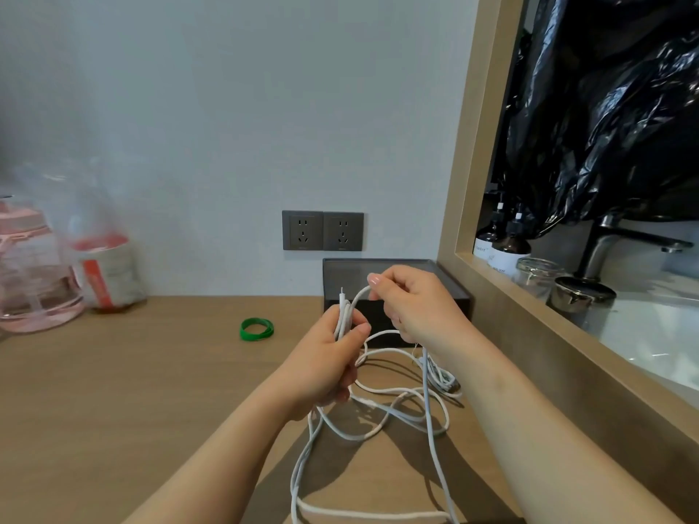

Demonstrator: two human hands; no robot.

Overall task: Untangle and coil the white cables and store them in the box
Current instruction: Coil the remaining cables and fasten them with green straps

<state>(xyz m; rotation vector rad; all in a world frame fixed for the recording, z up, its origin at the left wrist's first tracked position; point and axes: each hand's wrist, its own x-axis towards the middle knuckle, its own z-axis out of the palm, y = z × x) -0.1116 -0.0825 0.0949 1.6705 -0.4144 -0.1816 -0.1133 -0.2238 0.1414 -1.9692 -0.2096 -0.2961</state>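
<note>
White cables (382, 414) lie in a loose tangle on the wooden table (132, 391), with strands running toward the lower edge of the view. My left hand (325, 361) grips a bundle of folded cable strands, a plug end sticking up above the fist. My right hand (412, 304) pinches a white strand that arches over from the left hand's bundle. Behind both hands stands the dark box (450, 293), against the wall; my right hand hides much of its top.
A green rubber band (257, 329) lies on the table left of the hands. A pink bottle (30, 274) and a plastic bag (102, 259) stand at far left. Two wall sockets (322, 231) sit above the box. A wooden frame (529, 308) edges the table's right side.
</note>
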